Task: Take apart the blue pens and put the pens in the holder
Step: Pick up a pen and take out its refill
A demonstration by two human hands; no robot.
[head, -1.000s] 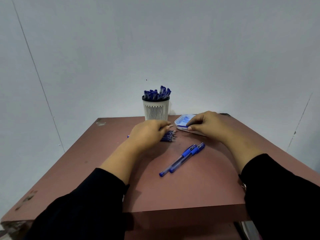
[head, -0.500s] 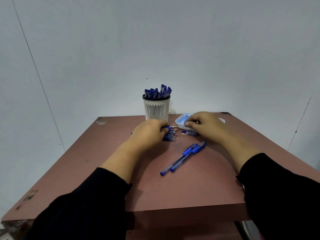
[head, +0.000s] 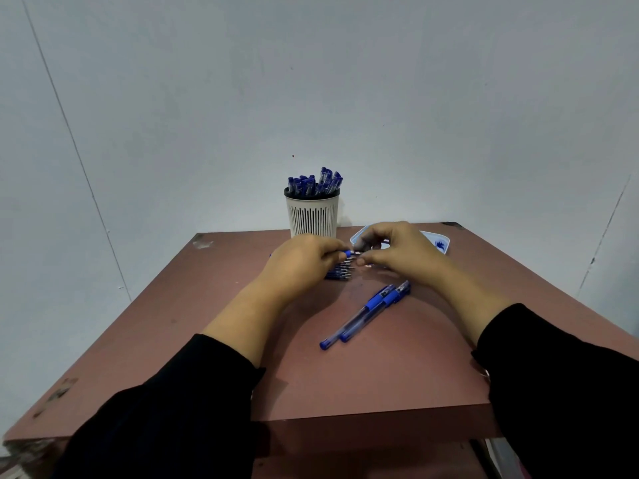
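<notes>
- Two capped blue pens (head: 367, 312) lie side by side on the counter (head: 345, 382), just right of the frame's centre, slanting from lower left to upper right, apart from both my hands.
- My left hand (head: 301, 262), at mid-frame, has its fingers curled round a blue pen piece (head: 346, 253), whose tip pokes out toward the right.
- My right hand (head: 397, 252) sits just right of it, fingertips pinched at the same small piece where the two hands meet; what exactly it grips is too small to tell.
- Under my left fingers a row of pen parts (head: 340, 271) with metal tips lies on the counter, half hidden by the hand.
- Behind the hands, at the counter's far edge against the wall, the white slotted holder (head: 313, 216) stands upright, packed with blue pens (head: 314, 183).
- Right of the holder, a shallow white tray (head: 441, 243) shows behind my right hand, with something blue in it.
- Black sleeves (head: 166, 416) cover both forearms in the lower frame.
</notes>
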